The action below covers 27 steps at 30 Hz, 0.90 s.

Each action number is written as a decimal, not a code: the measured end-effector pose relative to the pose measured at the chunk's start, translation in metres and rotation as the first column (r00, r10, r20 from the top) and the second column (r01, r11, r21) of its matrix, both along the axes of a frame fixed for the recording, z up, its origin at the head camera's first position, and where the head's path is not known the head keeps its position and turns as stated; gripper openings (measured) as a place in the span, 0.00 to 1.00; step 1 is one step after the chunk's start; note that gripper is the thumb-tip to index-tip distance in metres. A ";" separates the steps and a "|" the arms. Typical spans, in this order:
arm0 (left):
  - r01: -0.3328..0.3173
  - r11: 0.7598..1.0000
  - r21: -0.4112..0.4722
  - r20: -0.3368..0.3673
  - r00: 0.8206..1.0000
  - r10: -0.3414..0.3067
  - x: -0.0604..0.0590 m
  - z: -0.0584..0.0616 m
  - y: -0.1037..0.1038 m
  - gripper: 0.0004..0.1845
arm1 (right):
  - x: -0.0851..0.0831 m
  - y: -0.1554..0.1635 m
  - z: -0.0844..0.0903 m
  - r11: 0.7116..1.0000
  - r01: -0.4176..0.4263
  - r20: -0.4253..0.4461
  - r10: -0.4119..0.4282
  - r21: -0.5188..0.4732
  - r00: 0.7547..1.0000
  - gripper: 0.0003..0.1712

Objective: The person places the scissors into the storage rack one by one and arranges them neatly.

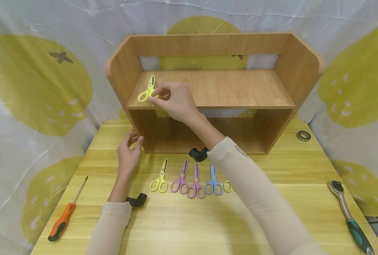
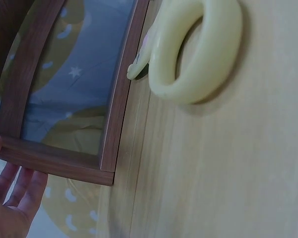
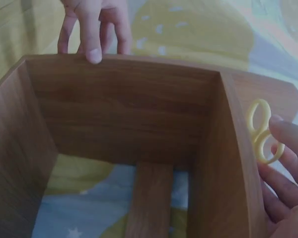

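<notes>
My right hand pinches one handle of yellow scissors above the left end of the upper board of a wooden shelf. The blades point toward the back of the shelf. In the right wrist view, the thumb and fingers meet on the scissors' lower ring. My left hand holds the front edge of the shelf's left side panel, its thumb on the inner face and the fingers outside. Another yellow pair of scissors lies on the table before the shelf; its ring looms large in the left wrist view.
In the same row lie two purple scissors, blue scissors and a yellow ring partly hidden by the right sleeve. An orange screwdriver lies left. A ratchet wrench and a dark metal ring lie right.
</notes>
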<state>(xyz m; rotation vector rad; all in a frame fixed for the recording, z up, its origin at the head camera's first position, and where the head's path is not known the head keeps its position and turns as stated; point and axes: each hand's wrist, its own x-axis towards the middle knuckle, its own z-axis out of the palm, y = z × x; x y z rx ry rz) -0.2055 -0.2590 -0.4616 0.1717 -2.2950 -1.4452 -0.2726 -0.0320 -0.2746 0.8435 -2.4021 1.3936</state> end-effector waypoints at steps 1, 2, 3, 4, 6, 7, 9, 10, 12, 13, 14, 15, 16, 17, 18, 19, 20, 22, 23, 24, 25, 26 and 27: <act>0.001 1.000 0.000 -0.003 1.000 -0.001 0.000 0.000 0.000 0.27 | -0.001 -0.002 0.000 1.000 0.007 0.002 -0.007 0.015 1.000 0.14; 0.002 1.000 -0.001 -0.004 1.000 -0.002 0.000 0.000 0.001 0.27 | -0.002 -0.005 0.000 0.999 0.017 0.004 -0.018 0.029 1.000 0.13; 0.004 1.000 -0.001 -0.007 1.000 -0.004 0.000 0.000 0.001 0.27 | -0.003 -0.007 0.000 0.998 0.029 0.007 -0.029 0.048 1.000 0.13; 0.007 1.000 0.001 -0.009 1.000 -0.007 0.001 0.000 0.001 0.27 | -0.004 -0.008 0.000 0.997 0.039 0.011 -0.040 0.068 0.999 0.13; 0.010 1.000 0.004 -0.009 1.000 -0.010 0.002 -0.001 0.001 0.26 | -0.006 -0.011 -0.001 0.992 0.053 0.018 -0.055 0.115 0.998 0.12; 0.011 1.000 0.007 -0.010 1.000 -0.011 0.002 -0.001 0.001 0.26 | -0.006 -0.013 -0.001 0.988 0.057 0.022 -0.061 0.143 0.998 0.13; 0.009 1.000 0.006 -0.015 1.000 -0.008 0.002 0.000 0.001 0.26 | -0.007 -0.014 -0.001 0.979 0.062 0.027 -0.068 0.196 0.997 0.14; 0.006 1.000 0.004 -0.017 1.000 -0.006 0.002 0.000 0.001 0.26 | -0.008 -0.015 -0.001 0.974 0.065 0.028 -0.072 0.218 0.997 0.14; 0.000 1.000 0.001 -0.022 1.000 0.000 0.002 0.000 0.000 0.26 | -0.007 -0.016 0.000 0.967 0.069 0.028 -0.078 0.247 0.997 0.15; -0.002 1.000 -0.001 -0.024 1.000 0.002 0.001 0.001 0.000 0.26 | -0.007 -0.015 0.000 0.963 0.072 0.025 -0.082 0.259 0.996 0.16; -0.003 1.000 -0.002 -0.025 1.000 0.003 0.001 0.001 0.000 0.26 | -0.007 -0.015 0.000 0.962 0.074 0.020 -0.082 0.264 0.996 0.16; -0.004 1.000 -0.001 -0.025 1.000 0.004 0.001 0.001 0.000 0.26 | -0.007 -0.015 0.000 0.960 0.076 0.014 -0.082 0.270 0.997 0.16; -0.004 1.000 0.001 -0.025 1.000 0.004 0.001 0.001 0.000 0.27 | -0.007 -0.015 0.001 0.958 0.076 0.010 -0.082 0.277 0.997 0.17; -0.003 1.000 0.003 -0.025 1.000 0.003 0.000 0.001 0.000 0.27 | -0.007 -0.014 0.001 0.957 0.076 0.006 -0.081 0.282 0.997 0.17; -0.002 1.000 0.003 -0.025 1.000 0.002 0.000 0.001 0.001 0.27 | -0.007 -0.014 0.001 0.955 0.076 0.000 -0.079 0.287 0.997 0.17; -0.001 1.000 0.004 -0.024 1.000 0.001 0.000 0.001 0.001 0.27 | -0.007 -0.013 0.001 0.953 0.075 -0.003 -0.078 0.293 0.997 0.18; 0.000 1.000 0.005 -0.023 1.000 0.000 0.000 0.001 0.001 0.27 | -0.007 -0.013 0.001 0.952 0.072 -0.007 -0.073 0.297 0.997 0.19; -0.001 1.000 0.005 -0.024 1.000 0.001 0.000 0.001 0.001 0.26 | -0.007 -0.012 0.002 0.954 0.060 -0.006 -0.061 0.295 0.998 0.20; -0.001 1.000 0.004 -0.024 1.000 0.002 0.001 0.001 0.001 0.26 | -0.006 -0.011 0.002 0.957 0.052 -0.003 -0.054 0.286 0.999 0.21; -0.002 1.000 0.003 -0.023 1.000 0.002 0.001 0.001 0.001 0.26 | -0.005 -0.010 0.003 0.961 0.044 0.000 -0.046 0.274 0.999 0.21; -0.004 1.000 0.003 -0.023 1.000 0.004 0.001 0.001 0.001 0.26 | -0.004 -0.009 0.003 0.965 0.037 0.011 -0.041 0.260 0.999 0.22; -0.007 1.000 0.002 -0.021 1.000 0.007 0.001 0.001 0.001 0.26 | -0.002 -0.008 0.003 0.969 0.030 0.017 -0.035 0.245 0.999 0.23; -0.012 1.000 0.003 -0.022 1.000 0.012 0.001 0.001 0.000 0.26 | 0.001 -0.006 0.003 0.973 0.024 0.022 -0.030 0.228 0.999 0.24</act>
